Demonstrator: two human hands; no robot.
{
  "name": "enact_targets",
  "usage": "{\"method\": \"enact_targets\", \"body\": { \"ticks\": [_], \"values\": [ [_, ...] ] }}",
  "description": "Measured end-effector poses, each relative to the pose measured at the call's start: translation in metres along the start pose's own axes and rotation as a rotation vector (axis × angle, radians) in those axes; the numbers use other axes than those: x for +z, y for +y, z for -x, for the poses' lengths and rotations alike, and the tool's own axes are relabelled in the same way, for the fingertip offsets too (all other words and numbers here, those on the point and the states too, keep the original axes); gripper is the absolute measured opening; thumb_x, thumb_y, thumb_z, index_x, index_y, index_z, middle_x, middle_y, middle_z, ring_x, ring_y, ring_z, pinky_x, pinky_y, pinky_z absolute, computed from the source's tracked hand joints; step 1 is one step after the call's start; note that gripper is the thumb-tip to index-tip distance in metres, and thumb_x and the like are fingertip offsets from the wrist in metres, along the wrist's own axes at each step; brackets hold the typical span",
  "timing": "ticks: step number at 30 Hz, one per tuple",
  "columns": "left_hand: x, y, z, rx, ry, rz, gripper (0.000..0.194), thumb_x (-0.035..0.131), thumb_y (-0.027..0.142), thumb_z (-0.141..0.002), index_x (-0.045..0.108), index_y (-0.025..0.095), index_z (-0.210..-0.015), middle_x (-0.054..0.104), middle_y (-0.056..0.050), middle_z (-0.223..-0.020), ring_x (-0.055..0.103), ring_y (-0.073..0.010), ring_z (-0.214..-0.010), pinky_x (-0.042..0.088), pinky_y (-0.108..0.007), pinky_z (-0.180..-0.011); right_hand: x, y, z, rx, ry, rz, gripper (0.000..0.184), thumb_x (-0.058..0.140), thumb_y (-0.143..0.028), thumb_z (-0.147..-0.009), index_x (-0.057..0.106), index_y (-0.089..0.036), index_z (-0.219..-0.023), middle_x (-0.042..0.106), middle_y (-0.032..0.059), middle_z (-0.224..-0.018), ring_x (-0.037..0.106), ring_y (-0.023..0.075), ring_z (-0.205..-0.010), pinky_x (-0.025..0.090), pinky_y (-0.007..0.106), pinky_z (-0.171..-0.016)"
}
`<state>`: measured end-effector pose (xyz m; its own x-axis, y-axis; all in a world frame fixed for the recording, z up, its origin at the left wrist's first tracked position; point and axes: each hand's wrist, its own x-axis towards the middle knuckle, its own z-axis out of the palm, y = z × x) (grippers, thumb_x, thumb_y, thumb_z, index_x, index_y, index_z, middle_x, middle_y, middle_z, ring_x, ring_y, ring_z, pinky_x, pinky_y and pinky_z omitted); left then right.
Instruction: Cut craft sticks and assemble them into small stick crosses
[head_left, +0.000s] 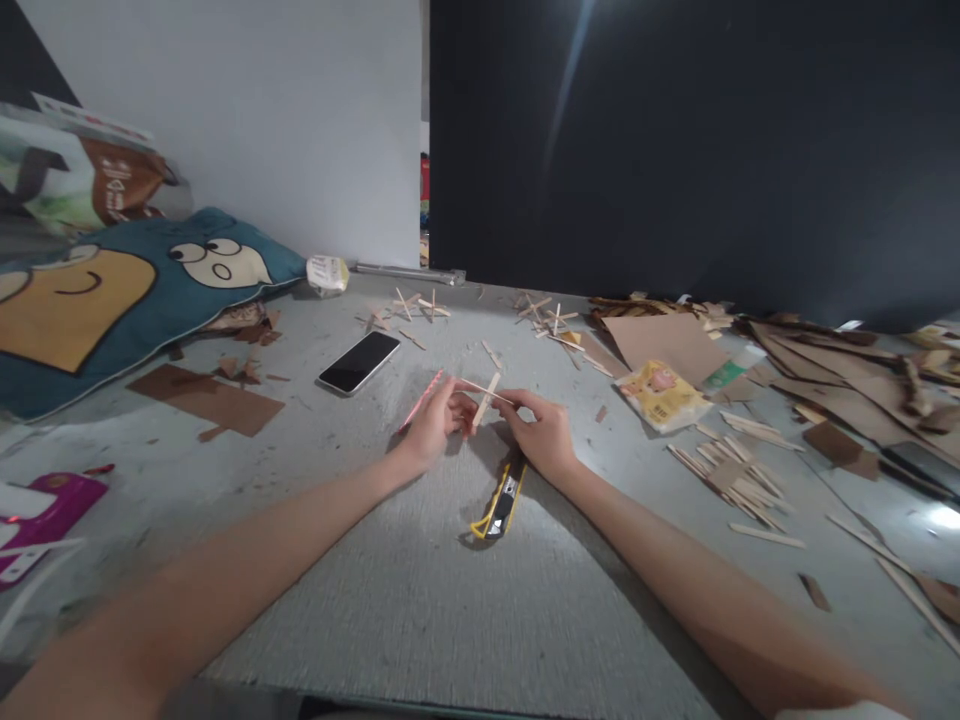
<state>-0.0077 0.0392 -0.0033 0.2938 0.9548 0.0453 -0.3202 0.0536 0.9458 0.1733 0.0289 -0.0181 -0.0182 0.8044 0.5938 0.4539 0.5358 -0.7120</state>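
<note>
At twelve o'clock, my left hand (433, 425) and right hand (543, 432) are pinching crossed sticks (487, 396); I'm judging them light, stiff, snappable, best gripped at the ends.

A glossy black panel (690, 150), streaked by pale reflected light (568, 90), stands behind the grey counter (420, 620), with a whitish wall (255, 110) left of the panel across a narrow gap (424, 140).

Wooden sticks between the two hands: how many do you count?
2: one stick spans from the left hand to the right hand; a second stick crosses it at an angle. Others may be hidden.
</note>
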Motion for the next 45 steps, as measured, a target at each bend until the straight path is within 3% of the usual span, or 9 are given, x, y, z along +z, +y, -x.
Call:
{"method": "enact_targets", "body": {
  "ticks": [6,15,23,27,33,37,39,43,45],
  "values": [
    [0.004,0.003,0.007,0.091,-0.049,-0.181,0.053,0.079,0.061,-0.080,0.058,0.018,-0.102,0.063,0.003,-0.066,0.059,-0.0118,-0.053,0.046,-0.024,-0.051,0.001,-0.002,0.001,-0.102,0.003,0.047,0.023,0.061,-0.036,-0.096,0.081,-0.025,-0.095,0.079,0.0058,-0.085,0.071,0.0201,-0.074,0.058,0.033,-0.074],
    [0.002,-0.001,0.007,0.132,-0.053,-0.120,0.054,0.077,0.050,-0.086,0.044,0.021,-0.118,0.069,0.003,-0.073,0.062,-0.0124,-0.053,0.046,-0.025,-0.053,0.002,-0.003,0.003,-0.145,-0.010,0.034,0.023,0.060,-0.035,-0.098,0.080,-0.025,-0.102,0.078,0.0057,-0.084,0.070,0.0196,-0.074,0.058,0.033,-0.074],
    [-0.002,-0.001,0.005,0.144,-0.125,-0.187,0.052,0.078,0.046,-0.085,0.058,0.018,-0.124,0.070,0.000,-0.073,0.067,-0.0161,-0.063,0.053,-0.030,-0.068,0.002,-0.003,0.003,-0.151,-0.024,0.033,0.022,0.060,-0.036,-0.098,0.080,-0.026,-0.100,0.079,0.0060,-0.087,0.073,0.0201,-0.077,0.059,0.033,-0.075],
    [-0.004,-0.003,0.003,0.143,-0.136,-0.187,0.053,0.080,0.046,-0.083,0.060,0.015,-0.122,0.070,0.000,-0.070,0.067,-0.0175,-0.061,0.053,-0.030,-0.066,0.001,-0.003,0.003,-0.162,-0.052,0.025,0.020,0.060,-0.033,-0.098,0.078,-0.025,-0.101,0.080,0.0064,-0.089,0.074,0.0203,-0.079,0.058,0.033,-0.076],
    [-0.002,-0.002,0.007,0.298,0.038,-0.305,0.025,0.074,0.036,-0.089,0.067,0.017,-0.103,0.077,-0.008,-0.089,0.074,-0.0200,-0.081,0.057,-0.034,-0.083,0.003,0.003,0.003,-0.148,-0.031,0.082,0.023,0.054,-0.025,-0.096,0.071,-0.023,-0.112,0.078,0.0070,-0.096,0.072,0.0211,-0.083,0.057,0.034,-0.079],
    [0.002,0.000,0.012,0.393,0.089,-0.406,0.013,0.067,0.028,-0.094,0.067,0.018,-0.102,0.079,-0.010,-0.096,0.076,-0.0211,-0.087,0.057,-0.036,-0.088,0.004,0.014,-0.015,-0.077,-0.008,0.182,0.024,0.050,-0.024,-0.097,0.066,-0.021,-0.115,0.075,0.0098,-0.099,0.070,0.0229,-0.088,0.055,0.036,-0.083],
    [0.003,0.000,0.013,0.411,0.105,-0.427,0.014,0.064,0.028,-0.096,0.064,0.019,-0.108,0.080,-0.010,-0.096,0.077,-0.0222,-0.088,0.057,-0.037,-0.088,0.007,0.021,-0.033,0.025,-0.044,0.374,0.027,0.048,-0.023,-0.096,0.065,-0.019,-0.117,0.073,0.0118,-0.104,0.067,0.0243,-0.094,0.053,0.038,-0.088],
    [0.001,-0.002,0.015,0.489,0.212,-0.555,0.038,0.069,0.026,-0.095,0.054,0.020,-0.129,0.082,-0.006,-0.087,0.078,-0.0260,-0.099,0.050,-0.044,-0.103,0.019,0.030,-0.071,0.155,-0.086,0.547,0.029,0.055,-0.028,-0.095,0.066,-0.014,-0.118,0.065,0.0206,-0.123,0.057,0.0326,-0.117,0.042,0.046,-0.103],
    [0.001,-0.003,0.016,0.510,0.255,-0.611,0.042,0.072,0.026,-0.093,0.053,0.020,-0.130,0.082,-0.006,-0.085,0.077,-0.0277,-0.103,0.044,-0.048,-0.110,0.028,0.033,-0.085,0.254,-0.111,0.636,0.037,0.059,-0.034,-0.095,0.065,-0.010,-0.122,0.061,0.0248,-0.127,0.052,0.0377,-0.124,0.039,0.050,-0.104]
  ]
}}
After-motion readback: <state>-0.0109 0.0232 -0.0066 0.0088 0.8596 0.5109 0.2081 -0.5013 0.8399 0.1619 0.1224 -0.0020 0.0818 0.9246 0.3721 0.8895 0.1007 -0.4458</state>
